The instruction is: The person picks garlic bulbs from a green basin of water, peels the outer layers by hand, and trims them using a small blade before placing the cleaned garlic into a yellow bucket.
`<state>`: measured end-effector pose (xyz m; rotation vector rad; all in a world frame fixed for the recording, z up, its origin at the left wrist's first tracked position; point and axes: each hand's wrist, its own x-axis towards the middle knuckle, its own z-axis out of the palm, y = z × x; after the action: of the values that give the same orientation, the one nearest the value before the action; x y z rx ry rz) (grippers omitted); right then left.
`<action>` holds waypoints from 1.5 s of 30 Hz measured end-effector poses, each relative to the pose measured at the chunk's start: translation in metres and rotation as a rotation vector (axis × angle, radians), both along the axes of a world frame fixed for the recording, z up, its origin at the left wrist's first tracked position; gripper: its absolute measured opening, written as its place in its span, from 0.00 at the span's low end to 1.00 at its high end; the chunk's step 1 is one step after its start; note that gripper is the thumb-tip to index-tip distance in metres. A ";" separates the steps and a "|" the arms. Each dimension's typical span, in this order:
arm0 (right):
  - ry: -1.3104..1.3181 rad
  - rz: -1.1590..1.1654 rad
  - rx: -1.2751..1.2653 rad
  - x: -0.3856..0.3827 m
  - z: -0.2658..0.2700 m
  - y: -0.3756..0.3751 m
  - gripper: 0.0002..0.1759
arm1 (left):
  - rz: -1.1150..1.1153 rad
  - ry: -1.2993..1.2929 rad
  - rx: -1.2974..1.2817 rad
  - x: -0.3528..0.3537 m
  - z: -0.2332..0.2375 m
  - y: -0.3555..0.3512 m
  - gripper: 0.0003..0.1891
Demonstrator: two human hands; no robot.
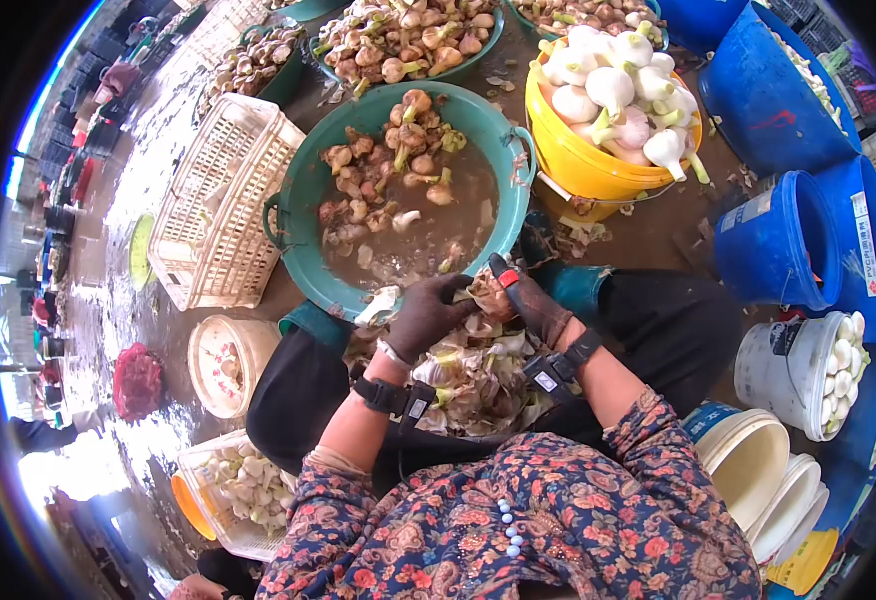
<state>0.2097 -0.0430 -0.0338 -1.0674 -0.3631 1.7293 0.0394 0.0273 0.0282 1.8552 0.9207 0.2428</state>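
Note:
A brownish garlic bulb (492,299) is between my hands, over the near rim of a green tub (303,262). My left hand (426,318), in a dark glove, closes on the bulb's left side. My right hand (536,302), gloved too with a red band on one finger, grips it from the right. The fingertips are partly hidden around the bulb. Inside the tub, unpeeled garlic bulbs (383,175) lie in muddy water. Below my wrists, loose garlic skins (478,385) are heaped in my lap.
A yellow bucket (568,175) heaped with white peeled bulbs stands beyond the tub at right. Stacked cream crates (213,215) are at left. Blue buckets (773,240) and a white bucket (773,370) of garlic line the right. A crate (203,475) of garlic sits lower left.

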 end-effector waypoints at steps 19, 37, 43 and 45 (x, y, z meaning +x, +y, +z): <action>-1.474 -0.024 0.662 -0.014 0.053 -0.007 0.33 | 0.510 -0.257 -0.558 -0.028 0.006 -0.003 0.14; 0.038 -0.304 0.001 -0.013 0.004 -0.001 0.17 | 0.104 -0.386 -0.344 -0.086 -0.003 -0.016 0.14; 0.335 -0.214 0.128 0.022 -0.022 0.000 0.26 | 0.035 -0.023 -0.606 -0.097 0.063 -0.003 0.18; 0.168 -0.232 0.158 0.006 0.006 -0.001 0.27 | -0.294 0.544 0.037 -0.075 0.052 0.000 0.31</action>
<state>0.2157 -0.0439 -0.0274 -0.8107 -0.2547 1.5429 -0.0355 0.0275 0.0802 2.1031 0.9838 -0.4490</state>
